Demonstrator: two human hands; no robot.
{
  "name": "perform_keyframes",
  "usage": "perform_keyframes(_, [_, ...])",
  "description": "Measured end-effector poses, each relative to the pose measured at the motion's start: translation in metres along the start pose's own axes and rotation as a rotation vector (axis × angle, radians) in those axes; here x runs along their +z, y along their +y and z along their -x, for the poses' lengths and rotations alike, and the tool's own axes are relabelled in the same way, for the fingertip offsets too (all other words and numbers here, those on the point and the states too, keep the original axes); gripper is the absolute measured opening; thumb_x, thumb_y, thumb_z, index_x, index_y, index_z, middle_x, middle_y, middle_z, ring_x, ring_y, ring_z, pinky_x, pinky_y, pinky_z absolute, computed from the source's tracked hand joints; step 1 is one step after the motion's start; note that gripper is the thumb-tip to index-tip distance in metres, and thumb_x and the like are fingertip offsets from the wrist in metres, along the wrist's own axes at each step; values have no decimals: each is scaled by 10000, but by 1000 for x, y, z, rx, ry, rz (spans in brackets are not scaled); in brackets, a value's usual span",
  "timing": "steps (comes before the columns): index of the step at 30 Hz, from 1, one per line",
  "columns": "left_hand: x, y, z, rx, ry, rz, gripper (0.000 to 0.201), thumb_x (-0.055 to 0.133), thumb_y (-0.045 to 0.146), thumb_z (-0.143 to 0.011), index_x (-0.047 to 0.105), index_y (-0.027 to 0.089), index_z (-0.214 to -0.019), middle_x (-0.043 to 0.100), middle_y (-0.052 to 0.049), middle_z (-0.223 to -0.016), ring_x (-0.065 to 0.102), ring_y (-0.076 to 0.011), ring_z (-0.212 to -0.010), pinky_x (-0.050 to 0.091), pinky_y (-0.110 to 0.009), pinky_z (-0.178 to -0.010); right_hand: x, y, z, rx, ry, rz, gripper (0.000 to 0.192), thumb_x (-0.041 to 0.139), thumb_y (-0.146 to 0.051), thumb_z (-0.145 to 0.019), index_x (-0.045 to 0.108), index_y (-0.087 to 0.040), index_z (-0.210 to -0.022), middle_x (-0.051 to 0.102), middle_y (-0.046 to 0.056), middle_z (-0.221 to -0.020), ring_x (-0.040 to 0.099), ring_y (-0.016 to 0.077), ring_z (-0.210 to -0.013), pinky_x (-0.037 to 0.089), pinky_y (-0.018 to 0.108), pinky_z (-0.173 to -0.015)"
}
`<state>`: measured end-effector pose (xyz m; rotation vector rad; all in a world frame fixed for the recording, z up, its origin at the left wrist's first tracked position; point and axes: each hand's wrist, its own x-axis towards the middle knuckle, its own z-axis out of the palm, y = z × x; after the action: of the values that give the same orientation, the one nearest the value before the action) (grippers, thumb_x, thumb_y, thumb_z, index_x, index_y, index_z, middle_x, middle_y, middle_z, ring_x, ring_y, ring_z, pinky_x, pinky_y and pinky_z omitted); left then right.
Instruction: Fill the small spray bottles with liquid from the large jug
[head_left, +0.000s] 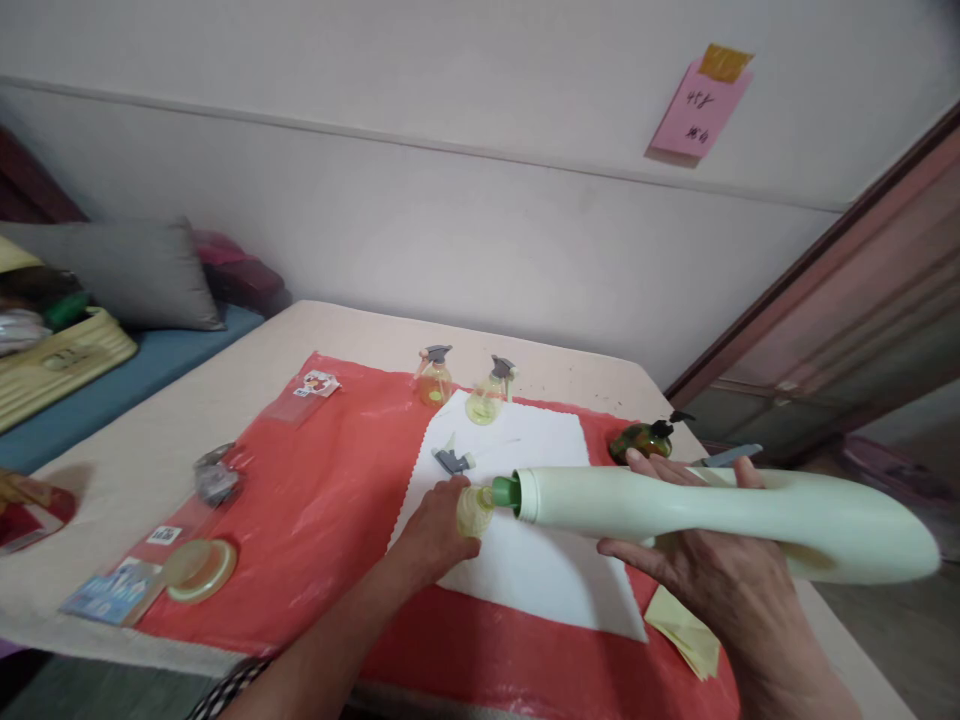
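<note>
While right hand (712, 580) tips jug (720, 510) | sprayers (435, 378) behind | left hand (435, 530) steadies bottle (475, 510)

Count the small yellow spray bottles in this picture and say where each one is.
3. Two capped spray bottles stand at the white cloth's far edge, one left, one right. A third, uncapped bottle is held by the left hand.

this looks like a room in a home. a low table (225, 400) stands against a plain wall (420, 220), with a red cloth (330, 500) on it. beside it is a bed with a grey pillow (127, 275) and blue sheet (112, 385). a pink note (697, 110) sticks on the wall.
</note>
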<state>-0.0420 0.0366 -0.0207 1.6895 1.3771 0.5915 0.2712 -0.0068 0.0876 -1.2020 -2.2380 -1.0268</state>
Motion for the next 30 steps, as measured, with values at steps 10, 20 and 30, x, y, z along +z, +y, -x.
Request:
perform_keyframes(10, [-2, 1, 2, 12, -11, 11, 793, 753, 242, -667, 534, 259, -1429, 637, -121, -1438, 574, -382, -1365, 475, -470, -1128, 0, -1, 0, 17, 6, -6, 918, 500, -690, -1018, 226, -168, -1721, 767, 190, -1247, 748, 343, -1077, 223, 674, -1293])
perform_keyframes(20, [-4, 5, 3, 0, -36, -12, 843, 740, 218, -660, 508, 213, -1471, 616, -158, -1463, 558, -396, -1391, 457, -487, -1148, 0, 0, 3, 37, -18, -14, 925, 546, -670, -1006, 228, -176, -1721, 757, 187, -1256, 731, 347, -1101, 233, 692, -1280])
perform_keyframes(30, [-5, 4, -1, -31, -94, -72, 844, 731, 259, -701, 461, 196, -1498, 575, -149, -1515, 542, -341, -1396, 451, -437, -1162, -2, 0, -2, -22, 18, 30, 921, 531, -649, -1022, 238, -112, -1711, 761, 208, -1237, 734, 352, -1077, 243, 685, -1278])
